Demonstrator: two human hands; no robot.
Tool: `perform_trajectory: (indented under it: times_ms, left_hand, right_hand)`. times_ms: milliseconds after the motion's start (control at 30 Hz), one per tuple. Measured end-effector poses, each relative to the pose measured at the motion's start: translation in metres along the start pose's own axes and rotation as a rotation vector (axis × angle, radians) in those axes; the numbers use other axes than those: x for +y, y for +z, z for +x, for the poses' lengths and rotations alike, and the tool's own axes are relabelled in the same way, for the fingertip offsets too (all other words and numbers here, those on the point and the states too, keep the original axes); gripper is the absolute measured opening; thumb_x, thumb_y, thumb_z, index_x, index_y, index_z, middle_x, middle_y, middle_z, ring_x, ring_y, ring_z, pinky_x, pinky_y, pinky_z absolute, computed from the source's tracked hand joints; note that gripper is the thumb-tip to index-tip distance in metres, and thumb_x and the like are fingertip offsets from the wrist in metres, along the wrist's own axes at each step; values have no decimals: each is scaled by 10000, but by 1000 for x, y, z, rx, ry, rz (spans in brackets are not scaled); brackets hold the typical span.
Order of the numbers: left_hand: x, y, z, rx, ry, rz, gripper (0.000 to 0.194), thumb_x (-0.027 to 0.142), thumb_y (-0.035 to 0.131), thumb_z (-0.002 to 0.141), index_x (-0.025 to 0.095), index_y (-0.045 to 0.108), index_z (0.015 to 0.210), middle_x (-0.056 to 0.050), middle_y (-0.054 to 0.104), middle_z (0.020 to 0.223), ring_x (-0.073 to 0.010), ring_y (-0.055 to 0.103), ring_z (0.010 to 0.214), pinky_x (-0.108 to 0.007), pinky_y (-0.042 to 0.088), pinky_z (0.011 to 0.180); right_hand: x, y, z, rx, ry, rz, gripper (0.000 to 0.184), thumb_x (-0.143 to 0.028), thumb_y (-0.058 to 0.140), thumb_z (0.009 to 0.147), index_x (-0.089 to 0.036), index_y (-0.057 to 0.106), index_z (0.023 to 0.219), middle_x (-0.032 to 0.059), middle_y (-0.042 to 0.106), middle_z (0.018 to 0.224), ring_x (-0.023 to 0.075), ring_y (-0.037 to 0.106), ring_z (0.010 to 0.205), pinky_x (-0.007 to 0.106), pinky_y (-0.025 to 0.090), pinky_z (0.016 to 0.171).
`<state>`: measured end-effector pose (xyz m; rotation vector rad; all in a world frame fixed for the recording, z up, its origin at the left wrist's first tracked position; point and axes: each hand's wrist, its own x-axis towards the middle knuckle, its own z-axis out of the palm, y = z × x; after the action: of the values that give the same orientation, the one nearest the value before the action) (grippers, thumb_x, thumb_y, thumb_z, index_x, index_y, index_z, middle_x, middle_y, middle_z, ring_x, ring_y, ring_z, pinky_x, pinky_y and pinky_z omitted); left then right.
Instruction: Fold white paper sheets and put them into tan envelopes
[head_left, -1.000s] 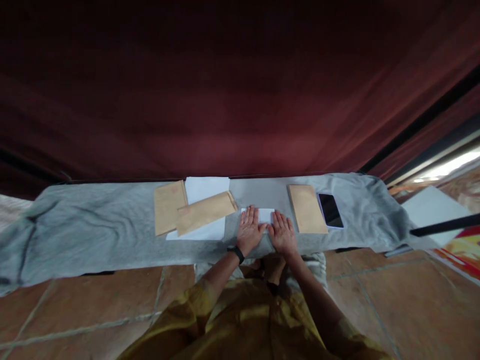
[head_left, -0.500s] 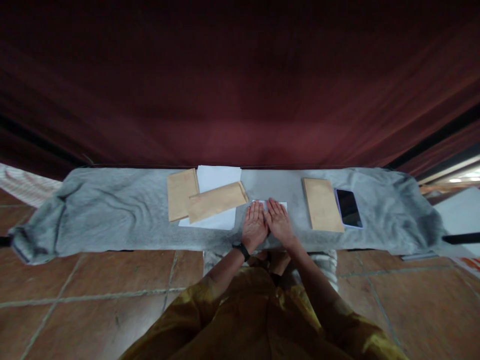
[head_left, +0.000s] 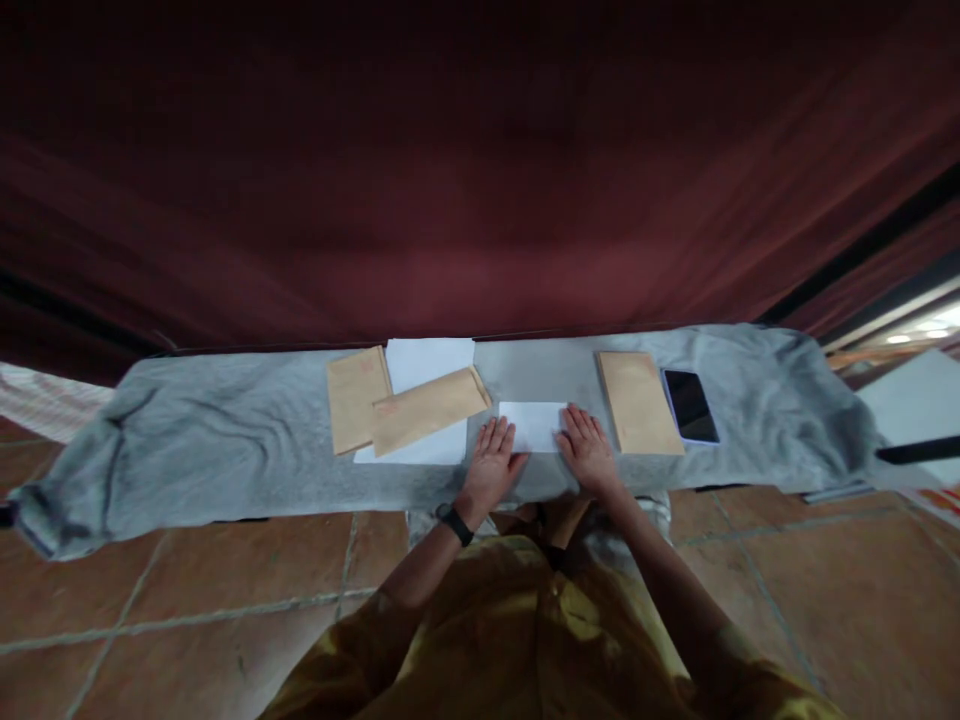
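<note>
A folded white sheet of paper [head_left: 532, 425] lies flat on the grey cloth in front of me. At its left end rests my left hand [head_left: 492, 465], open and palm down, with a dark watch [head_left: 454, 522] on the wrist. My right hand [head_left: 587, 452] lies open on the paper's right end, fingers stretched forward. Left of my hands, a brown envelope [head_left: 429, 408] lies slanted over white sheets [head_left: 431, 362]. It overlaps more brown envelopes [head_left: 357, 398] at the far left of the sheets.
A stack of brown envelopes [head_left: 640, 402] lies to the right of my hands, with a phone [head_left: 691, 405] beside it. The long narrow table under the grey cloth [head_left: 225, 430] meets a dark red curtain-like surface [head_left: 480, 270] at the back. Tiled floor [head_left: 247, 560] shows below.
My hands were side by side over the middle of the paper. They have slid apart to its two ends, uncovering its white middle.
</note>
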<state>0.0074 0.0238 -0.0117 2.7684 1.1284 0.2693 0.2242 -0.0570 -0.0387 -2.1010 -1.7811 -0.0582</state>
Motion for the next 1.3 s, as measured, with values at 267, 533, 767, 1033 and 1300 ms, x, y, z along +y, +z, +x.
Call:
perform_trajectory:
  times_ms: [267, 533, 767, 1033, 1300]
  left_hand:
    - [-3, -27, 7, -237, 232, 197, 515, 26, 388, 929, 128, 467, 1428, -189, 488, 1508, -254, 404, 1452, -437, 381, 1159]
    - [-1, -50, 17, -144, 239, 95, 311, 22, 438, 912, 143, 628, 1126, -149, 680, 1174, -247, 644, 1107, -384, 505, 950]
    - [-11, -83, 35, 160, 1, -558, 154, 300, 573, 941, 197, 688, 942, -18, 687, 822, -180, 623, 786, -282, 476, 737]
    - [-7, -39, 52, 293, -397, -1102, 343, 394, 658, 862, 171, 646, 1122, 63, 517, 660, -105, 496, 599, -207, 400, 571]
    - [-1, 0, 34, 204, -305, -691, 467, 153, 550, 888, 192, 542, 1353, -96, 640, 1182, -164, 663, 876, -335, 568, 845]
  right_hand:
    - [7, -11, -13, -35, -107, 151, 540, -374, 483, 997, -175, 449, 1497, 111, 460, 1554, 252, 395, 1454, 496, 330, 1204]
    - [-2, -21, -15, -65, -130, 210, 498, -308, 550, 952, -180, 531, 1433, 130, 538, 1488, 264, 473, 1396, 521, 323, 1197]
    - [4, -58, 4, -36, 150, 685, 299, -419, 522, 941, -221, 713, 1059, 59, 756, 1034, 227, 686, 984, 355, 532, 893]
    - [-4, -50, 26, 1, 317, 436, 306, -397, 425, 979, -207, 661, 934, 17, 688, 720, 174, 635, 671, 253, 447, 633]
    - [-10, -18, 28, -30, 406, 80, 435, -360, 272, 1048, -170, 614, 1238, 179, 745, 1049, 277, 715, 880, 370, 475, 838]
